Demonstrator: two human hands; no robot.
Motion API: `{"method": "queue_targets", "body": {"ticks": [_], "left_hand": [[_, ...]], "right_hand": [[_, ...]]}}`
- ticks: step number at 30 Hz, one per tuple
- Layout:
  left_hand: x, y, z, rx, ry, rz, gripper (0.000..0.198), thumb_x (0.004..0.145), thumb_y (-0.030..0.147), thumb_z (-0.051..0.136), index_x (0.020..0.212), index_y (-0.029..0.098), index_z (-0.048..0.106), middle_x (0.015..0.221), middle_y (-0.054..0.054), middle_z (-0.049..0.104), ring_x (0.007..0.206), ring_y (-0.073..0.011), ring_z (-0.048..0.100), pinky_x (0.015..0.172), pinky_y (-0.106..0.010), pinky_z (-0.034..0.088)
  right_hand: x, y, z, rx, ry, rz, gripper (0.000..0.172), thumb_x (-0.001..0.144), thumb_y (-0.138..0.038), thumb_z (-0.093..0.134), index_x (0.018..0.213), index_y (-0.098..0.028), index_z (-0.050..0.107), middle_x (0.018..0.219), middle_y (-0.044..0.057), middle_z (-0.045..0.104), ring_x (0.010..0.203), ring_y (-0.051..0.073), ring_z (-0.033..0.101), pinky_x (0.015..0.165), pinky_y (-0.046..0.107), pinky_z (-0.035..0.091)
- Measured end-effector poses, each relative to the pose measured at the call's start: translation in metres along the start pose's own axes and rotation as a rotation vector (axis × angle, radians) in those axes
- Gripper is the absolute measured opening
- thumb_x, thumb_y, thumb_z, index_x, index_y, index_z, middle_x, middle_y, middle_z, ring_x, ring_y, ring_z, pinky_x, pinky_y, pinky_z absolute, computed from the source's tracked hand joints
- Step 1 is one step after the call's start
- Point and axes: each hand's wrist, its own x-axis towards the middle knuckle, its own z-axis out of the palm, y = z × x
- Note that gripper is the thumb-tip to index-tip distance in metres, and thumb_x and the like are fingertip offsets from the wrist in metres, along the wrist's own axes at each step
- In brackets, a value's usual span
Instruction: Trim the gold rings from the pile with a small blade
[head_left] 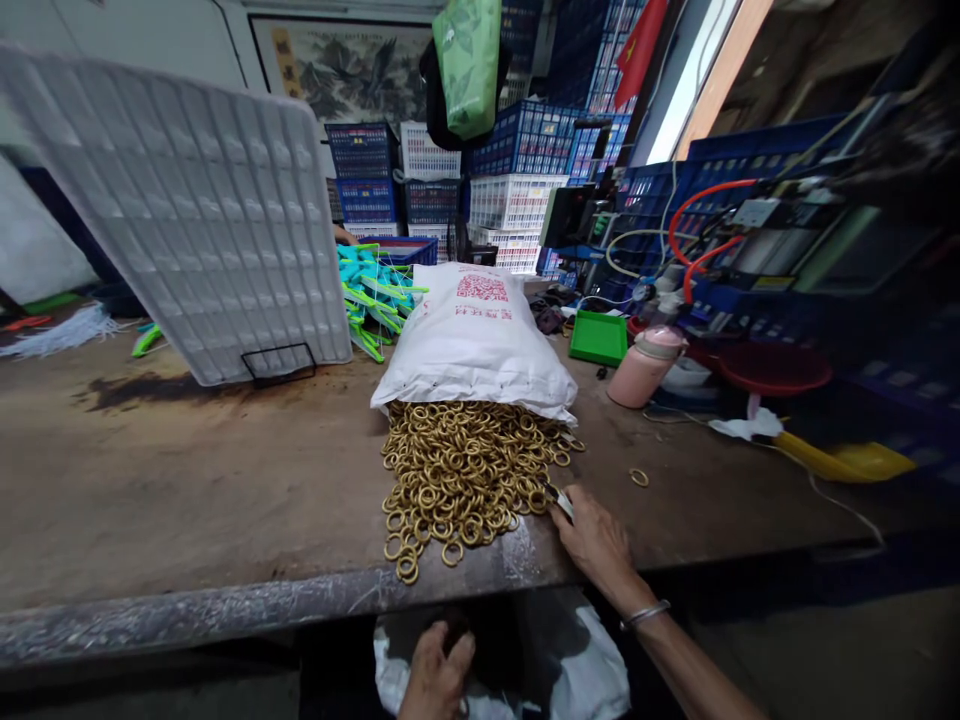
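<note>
A heap of brass-coloured rings [465,475] spills onto the table from the mouth of a white woven sack [480,340] with red print. At the heap's right edge, my right hand [596,540] is closed around a small tool with a white body and a dark tip [561,500]. The tip reaches the nearest rings, and I cannot make out the tool's kind. Below the table edge, my left hand [439,670] has its fingers curled over another open white sack [589,655]. Something dark shows at those fingertips, too unclear to name.
A grey ribbed plastic panel [217,230] stands upright at left in a black wire stand. Behind lie green and turquoise plastic pieces [375,290]. At right are a single loose ring [638,478], a pink bottle [645,368], a green tray [598,338] and a red bowl [776,368].
</note>
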Motion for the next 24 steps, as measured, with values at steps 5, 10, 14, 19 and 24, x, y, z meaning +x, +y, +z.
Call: {"method": "queue_targets", "body": {"ticks": [5,10,14,19,24], "left_hand": [[-0.003,-0.001,0.007,0.12,0.084,-0.011,0.038,0.067,0.038,0.056,0.095,0.013,0.065,0.108,-0.014,0.061,0.11,-0.0296,0.046,0.095,-0.036,0.032],[-0.006,0.018,0.014,0.069,-0.024,0.244,0.023,0.071,0.034,0.051,0.079,0.017,0.066,0.08,-0.007,0.065,0.082,-0.0217,0.057,0.078,-0.029,0.043],[-0.008,0.038,0.012,-0.159,0.008,0.216,0.028,0.077,0.038,0.049,0.089,0.016,0.061,0.069,-0.004,0.06,0.06,-0.0144,0.054,0.051,-0.021,0.043],[-0.005,0.062,-0.007,-0.149,0.07,0.464,0.032,0.081,0.035,0.047,0.106,0.02,0.059,0.091,-0.007,0.062,0.073,-0.0156,0.059,0.062,-0.023,0.048],[-0.009,0.077,-0.021,-0.046,-0.011,0.656,0.025,0.084,0.026,0.044,0.094,0.02,0.066,0.082,-0.007,0.064,0.077,-0.0172,0.058,0.073,-0.027,0.046]], "right_hand": [[0.0,0.004,0.005,-0.016,0.04,-0.005,0.011,0.081,-0.02,0.041,0.08,-0.018,0.051,0.082,0.006,0.06,0.066,0.016,0.055,0.053,0.025,0.025],[-0.011,-0.002,0.006,0.322,0.04,-0.09,0.016,0.08,-0.025,0.038,0.077,-0.019,0.052,0.07,0.004,0.058,0.063,0.016,0.053,0.057,0.025,0.033],[-0.037,-0.039,-0.003,0.717,-0.132,-0.221,0.021,0.078,-0.032,0.042,0.091,-0.02,0.052,0.079,0.003,0.06,0.07,0.016,0.055,0.064,0.026,0.041],[-0.063,-0.078,-0.008,1.058,-0.493,-0.26,0.019,0.073,-0.032,0.053,0.086,-0.019,0.049,0.068,-0.004,0.052,0.062,0.01,0.049,0.058,0.02,0.04],[-0.069,-0.081,0.003,1.342,-0.745,-0.133,0.035,0.065,-0.04,0.064,0.083,-0.02,0.042,0.055,-0.01,0.041,0.044,0.004,0.035,0.043,0.016,0.029]]}}
